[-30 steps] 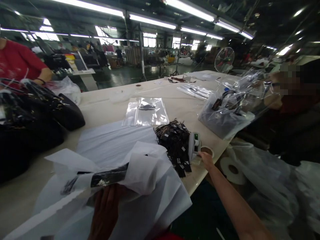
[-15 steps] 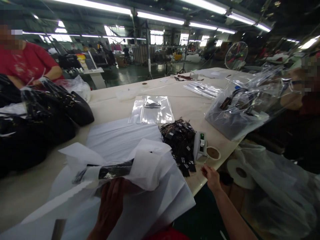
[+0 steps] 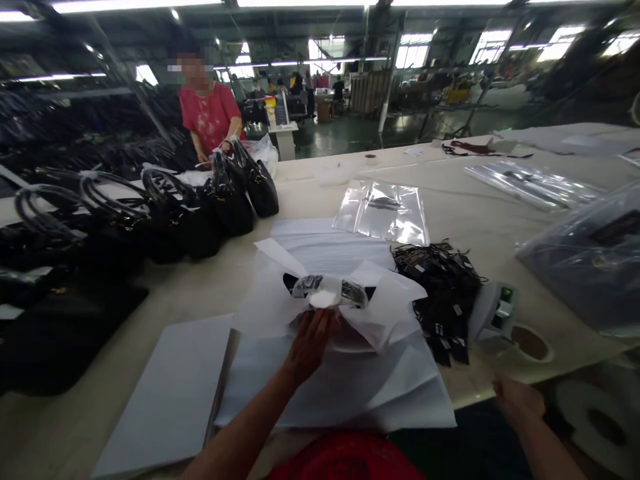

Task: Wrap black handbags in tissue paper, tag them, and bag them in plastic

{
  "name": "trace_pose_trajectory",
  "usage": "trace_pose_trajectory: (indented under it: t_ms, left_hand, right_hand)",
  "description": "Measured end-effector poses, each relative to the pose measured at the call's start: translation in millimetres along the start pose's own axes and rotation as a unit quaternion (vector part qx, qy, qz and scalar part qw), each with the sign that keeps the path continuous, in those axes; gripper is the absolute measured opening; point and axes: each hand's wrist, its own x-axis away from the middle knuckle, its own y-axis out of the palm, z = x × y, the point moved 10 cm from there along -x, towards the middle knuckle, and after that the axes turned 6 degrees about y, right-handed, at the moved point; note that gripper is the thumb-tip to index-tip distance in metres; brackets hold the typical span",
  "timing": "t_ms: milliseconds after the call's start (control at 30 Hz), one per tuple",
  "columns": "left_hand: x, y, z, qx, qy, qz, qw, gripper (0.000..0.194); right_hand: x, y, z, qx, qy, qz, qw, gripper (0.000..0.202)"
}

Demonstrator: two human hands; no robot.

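Observation:
A black handbag (image 3: 356,293), its handles in clear film, lies among white wrapping paper (image 3: 395,303) on the table in front of me. My left hand (image 3: 311,341) rests on the front of this bundle with fingers stretched out, just below a white piece of paper (image 3: 324,298) between the handles. By the table's front edge at right, my right hand (image 3: 520,400) is closed, apart from the bundle. What its fingers hold, if anything, I cannot make out. Just beyond it stand a tape dispenser (image 3: 493,313) and a tape roll (image 3: 533,343).
Black handbags (image 3: 200,227) line the left side. A white stack of sheets (image 3: 170,387) lies left of the bundle. Black tags (image 3: 440,287) are heaped at right, clear plastic bags (image 3: 383,210) behind. A person in red (image 3: 210,117) stands across the table.
The view has swung left, bringing more handbags and the white stack into sight. My left hand stays on the bundle. My right hand has come back from the tape dispenser towards the table edge.

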Motion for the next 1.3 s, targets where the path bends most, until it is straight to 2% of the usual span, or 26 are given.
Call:
trace_pose_trajectory:
  t_ms: [100, 167, 233, 267, 367, 400, 467, 567, 667, 767, 900, 1067, 1167, 1300]
  left_hand:
    - [0, -3.0, -1, 0.004, 0.012, -0.007, 1.0, 0.049]
    - [0, -3.0, -2, 0.004, 0.015, -0.015, 1.0, 0.048]
    - [1, -1.2, -3, 0.007, 0.007, -0.021, 1.0, 0.047]
    - [2, 0.1, -3, 0.013, 0.002, -0.022, 1.0, 0.046]
    - [5, 3.1, -3, 0.038, -0.001, -0.013, 0.999, 0.046]
    - [6, 3.4, -3, 0.047, 0.003, -0.006, 0.999, 0.047]
    - [7, 2.6, -4, 0.068, 0.019, 0.015, 0.997, 0.047]
    - [9, 2.4, -5, 0.098, 0.048, 0.031, 0.994, 0.047]
    - [11, 2.6, -7, 0.116, 0.067, 0.031, 0.99, 0.046]
    - [12, 1.3, -9, 0.134, 0.079, 0.029, 0.987, 0.046]
    - [11, -1.7, -11, 0.153, 0.093, 0.032, 0.983, 0.047]
    - [11, -5.8, -14, 0.153, 0.094, 0.061, 0.982, 0.05]
    - [12, -5.5, -17, 0.157, 0.09, 0.08, 0.98, 0.053]
    - [14, -5.2, -19, 0.184, 0.101, 0.095, 0.973, 0.057]
  right_hand:
    - [30, 10, -7, -0.065, 0.024, -0.052, 0.996, 0.03]
    - [64, 21, -27, -0.118, 0.017, -0.101, 0.988, 0.03]
    - [115, 36, -67, -0.194, -0.017, -0.184, 0.963, 0.034]
    - [149, 48, -97, -0.242, -0.048, -0.259, 0.934, 0.038]
    - [250, 68, -184, -0.319, -0.113, -0.407, 0.849, 0.038]
    - [274, 72, -210, -0.342, -0.125, -0.427, 0.828, 0.038]
    - [299, 82, -247, -0.381, -0.131, -0.425, 0.811, 0.038]
    - [294, 102, -269, -0.414, -0.111, -0.368, 0.826, 0.04]
    - [277, 124, -265, -0.4, -0.082, -0.321, 0.855, 0.044]
    - [269, 136, -259, -0.373, -0.068, -0.292, 0.878, 0.045]
    - [265, 135, -255, -0.317, -0.042, -0.267, 0.909, 0.048]
    - [262, 124, -262, -0.119, -0.067, -0.291, 0.947, 0.049]
    - [256, 118, -262, -0.057, -0.065, -0.279, 0.957, 0.051]
    - [260, 130, -255, -0.041, -0.06, -0.303, 0.95, 0.063]
